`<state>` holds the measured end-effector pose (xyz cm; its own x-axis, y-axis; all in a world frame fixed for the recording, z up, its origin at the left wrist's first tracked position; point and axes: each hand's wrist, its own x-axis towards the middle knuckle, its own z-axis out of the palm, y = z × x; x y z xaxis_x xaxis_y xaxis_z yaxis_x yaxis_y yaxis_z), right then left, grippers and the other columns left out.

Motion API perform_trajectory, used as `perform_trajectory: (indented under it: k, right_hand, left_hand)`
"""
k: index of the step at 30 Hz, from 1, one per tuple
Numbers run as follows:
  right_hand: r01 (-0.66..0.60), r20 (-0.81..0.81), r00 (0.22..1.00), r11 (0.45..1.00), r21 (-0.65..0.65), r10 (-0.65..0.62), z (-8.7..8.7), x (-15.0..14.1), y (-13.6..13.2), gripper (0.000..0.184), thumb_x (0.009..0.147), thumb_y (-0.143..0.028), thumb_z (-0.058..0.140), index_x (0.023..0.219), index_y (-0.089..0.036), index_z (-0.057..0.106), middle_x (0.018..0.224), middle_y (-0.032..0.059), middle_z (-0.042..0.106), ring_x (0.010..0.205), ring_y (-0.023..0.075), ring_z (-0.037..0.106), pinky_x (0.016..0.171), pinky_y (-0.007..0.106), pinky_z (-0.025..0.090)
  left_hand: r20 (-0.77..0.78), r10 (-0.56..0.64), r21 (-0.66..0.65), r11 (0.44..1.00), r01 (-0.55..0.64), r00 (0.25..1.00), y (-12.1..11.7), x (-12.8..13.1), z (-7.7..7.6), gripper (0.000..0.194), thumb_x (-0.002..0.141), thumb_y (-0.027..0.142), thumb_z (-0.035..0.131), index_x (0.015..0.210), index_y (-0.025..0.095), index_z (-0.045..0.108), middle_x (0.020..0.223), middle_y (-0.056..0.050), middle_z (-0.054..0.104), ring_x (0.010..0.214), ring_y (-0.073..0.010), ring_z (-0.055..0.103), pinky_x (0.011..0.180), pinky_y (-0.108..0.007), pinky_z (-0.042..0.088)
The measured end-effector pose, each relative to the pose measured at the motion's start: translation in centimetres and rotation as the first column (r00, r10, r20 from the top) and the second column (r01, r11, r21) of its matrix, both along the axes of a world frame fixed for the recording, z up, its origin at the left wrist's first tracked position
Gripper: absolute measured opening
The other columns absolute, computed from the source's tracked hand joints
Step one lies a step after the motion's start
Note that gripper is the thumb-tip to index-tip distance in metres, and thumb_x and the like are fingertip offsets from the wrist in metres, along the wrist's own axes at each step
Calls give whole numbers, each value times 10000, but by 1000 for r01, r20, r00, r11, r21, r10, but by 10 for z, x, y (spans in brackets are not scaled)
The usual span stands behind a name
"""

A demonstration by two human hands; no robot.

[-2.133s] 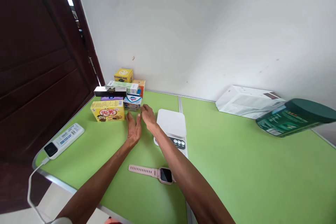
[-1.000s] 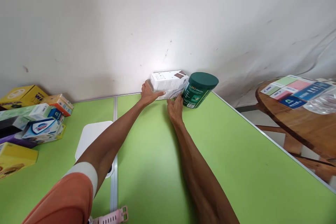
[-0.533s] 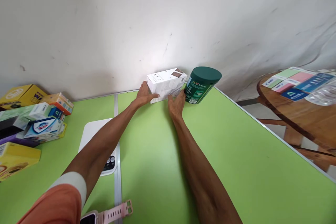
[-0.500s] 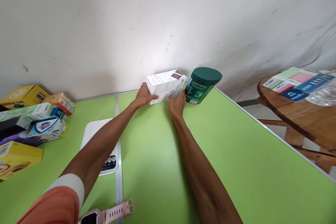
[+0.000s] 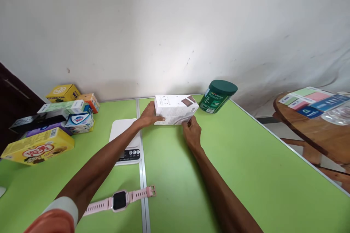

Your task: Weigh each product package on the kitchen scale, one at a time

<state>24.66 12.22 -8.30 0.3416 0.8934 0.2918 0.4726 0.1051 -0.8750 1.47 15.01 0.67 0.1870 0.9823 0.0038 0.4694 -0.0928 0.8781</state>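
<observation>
Whitish, scuffed wall (image 5: 175, 25) runs across the back of what I see, with a green tabletop (image 5: 246, 171) reaching up to it and a metal strip (image 5: 142, 171) dividing its surface. Near the wall, between both hands, I have the white box (image 5: 175, 111), lying lengthwise. I see the left hand (image 5: 149, 115) clamped on its left end, thumb laid along the front face. The right hand (image 5: 193, 133) grips the lower right corner, fingers curled in against it; from where I sit I can't tell whether the underside touches the table. Just beyond its right end I make out a dark green canister (image 5: 217, 96). Left of the strip I have a white scale (image 5: 121, 128), partly behind the left forearm, and nearer me a pink-strapped watch (image 5: 119, 200) stretched across the strip. Farther left I count a yellow carton (image 5: 41, 147) among several stacked boxes (image 5: 61, 107). At far right I see a wooden table (image 5: 311, 127) bearing coloured packs (image 5: 325, 102)
</observation>
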Motion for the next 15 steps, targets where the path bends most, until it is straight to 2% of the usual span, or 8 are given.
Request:
perform_trajectory:
  k: [5, 9, 12, 15]
  right_hand:
    - [-41, -2, 999, 997, 65, 41, 17, -38, -50, 218, 854, -455, 524, 990, -291, 570, 961, 100, 814, 885, 320, 749, 836, 462, 581]
    - [-161, 38, 987, 975, 153, 157, 36, -82, -71, 208, 911, -412, 542, 1050, -279, 620, 1046, 105, 834, 939, 314, 775, 850, 468, 623]
    - [-264, 58, 965, 947, 186, 257, 40, -116, -78, 271, 939, -389, 528, 1137, -258, 658, 1088, 127, 828, 954, 324, 774, 840, 492, 648]
    - [-323, 85, 946, 926, 195, 312, 37, -142, -83, 355, 953, -375, 521, 1240, -233, 674, 1132, 162, 820, 990, 357, 766, 882, 560, 656]
  left_hand:
    - [6, 27, 95, 995, -28, 1000, -49, -41, 31, 924, 706, 324, 984, 1517, 156, 576, 1528, -216, 664, 1400, -434, 629, 1175, -608, 535]
    - [72, 108, 199, 972, -121, 991, -94, -91, 51, 903, 756, 379, 941, 1566, 205, 581, 1586, -173, 667, 1414, -388, 657, 1170, -546, 566]
    - [82, 181, 209, 958, -194, 980, -124, -126, 49, 840, 764, 424, 922, 1521, 216, 624, 1572, -154, 691, 1408, -371, 677, 1159, -522, 582]
    - [91, 239, 190, 949, -252, 967, -144, -151, 36, 751, 766, 489, 914, 1419, 202, 679, 1526, -160, 728, 1392, -373, 696, 1160, -526, 581]
